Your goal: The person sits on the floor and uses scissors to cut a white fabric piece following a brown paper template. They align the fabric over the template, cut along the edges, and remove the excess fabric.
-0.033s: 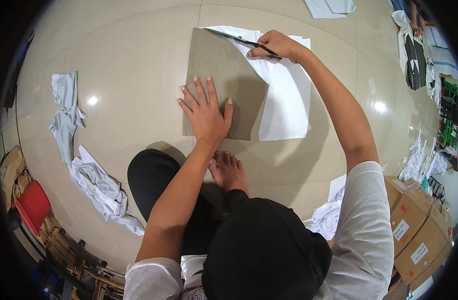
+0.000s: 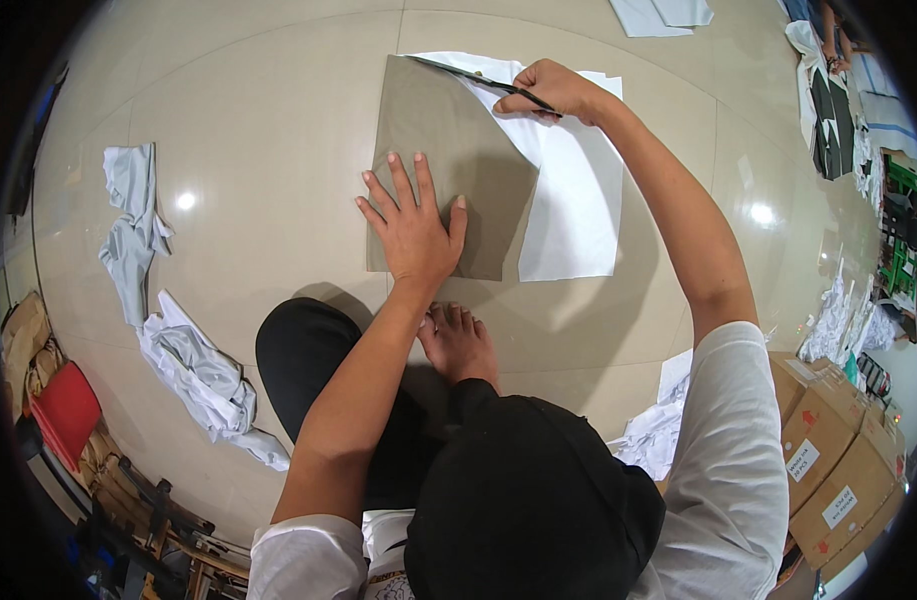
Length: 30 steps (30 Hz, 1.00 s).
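Observation:
My left hand (image 2: 413, 220) lies flat with fingers spread on a grey-brown sheet (image 2: 428, 120), pressing it to the floor. My right hand (image 2: 553, 92) is closed round the handles of dark scissors (image 2: 478, 78). Their blades run along the sheet's upper right edge, pointing to its top left corner. White fabric (image 2: 578, 200) lies under and to the right of the sheet, with a slanted edge parting from it below the scissors. My right fingers partly hide the handles. Whether the sheet is card or cloth I cannot tell.
Crumpled pale grey and white cloth (image 2: 203, 380) lies on the tiled floor (image 2: 278, 130) at left. White scraps (image 2: 658, 430) sit beside my right arm, near cardboard boxes (image 2: 843, 470). More white pieces (image 2: 663, 15) are at the far edge. Another person's hands (image 2: 833, 55) show at far right.

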### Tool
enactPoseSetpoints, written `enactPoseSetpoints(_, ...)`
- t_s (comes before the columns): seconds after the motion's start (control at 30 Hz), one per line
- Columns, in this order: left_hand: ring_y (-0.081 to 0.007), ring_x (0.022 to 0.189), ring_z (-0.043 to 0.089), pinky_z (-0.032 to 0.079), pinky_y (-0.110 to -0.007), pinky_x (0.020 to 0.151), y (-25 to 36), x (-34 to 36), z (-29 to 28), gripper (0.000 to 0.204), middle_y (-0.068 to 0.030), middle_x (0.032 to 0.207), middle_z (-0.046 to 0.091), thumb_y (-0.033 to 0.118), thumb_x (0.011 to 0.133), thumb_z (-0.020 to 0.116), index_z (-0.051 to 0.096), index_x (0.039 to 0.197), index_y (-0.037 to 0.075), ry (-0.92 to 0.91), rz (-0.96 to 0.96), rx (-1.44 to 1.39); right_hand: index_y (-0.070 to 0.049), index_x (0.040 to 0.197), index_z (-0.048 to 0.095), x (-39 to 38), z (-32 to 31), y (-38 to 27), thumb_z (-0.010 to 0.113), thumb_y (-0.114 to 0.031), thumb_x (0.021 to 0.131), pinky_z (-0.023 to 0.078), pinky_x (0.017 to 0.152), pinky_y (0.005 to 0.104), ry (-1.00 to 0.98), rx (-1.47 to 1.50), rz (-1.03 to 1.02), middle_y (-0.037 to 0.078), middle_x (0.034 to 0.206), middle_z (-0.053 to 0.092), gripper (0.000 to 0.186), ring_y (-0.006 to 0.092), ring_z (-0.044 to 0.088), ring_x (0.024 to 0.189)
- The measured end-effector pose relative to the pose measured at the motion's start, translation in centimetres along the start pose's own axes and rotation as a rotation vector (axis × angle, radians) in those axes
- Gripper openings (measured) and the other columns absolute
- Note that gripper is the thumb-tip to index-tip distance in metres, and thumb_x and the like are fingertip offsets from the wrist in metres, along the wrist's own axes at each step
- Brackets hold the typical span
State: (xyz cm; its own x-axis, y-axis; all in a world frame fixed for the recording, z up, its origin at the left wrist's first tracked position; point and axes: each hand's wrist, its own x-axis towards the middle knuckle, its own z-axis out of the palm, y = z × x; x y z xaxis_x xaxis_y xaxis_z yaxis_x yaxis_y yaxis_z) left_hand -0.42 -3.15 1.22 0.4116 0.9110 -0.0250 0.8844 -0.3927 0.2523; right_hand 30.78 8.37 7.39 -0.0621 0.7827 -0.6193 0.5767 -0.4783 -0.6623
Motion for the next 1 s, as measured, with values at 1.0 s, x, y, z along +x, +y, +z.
enactPoseSetpoints(1.0, -0.0649, 0.167, 0.010, 0.011, -0.081, 0.131, 0.0, 0.0, -0.1, 0.089, -0.0271, 0.187, 0.017, 0.055, 0.110, 0.057, 0.028, 0.181, 0.009, -0.017, -0.016, -0.013, -0.009, 0.068, 0.067, 1.6, -0.2, -0.2, 0.090, -0.035, 0.076, 0.036, 0.051, 0.0305, -0.032, 0.068, -0.009, 0.000, 0.056, 0.054, 0.036, 0.0117, 0.049, 0.052)
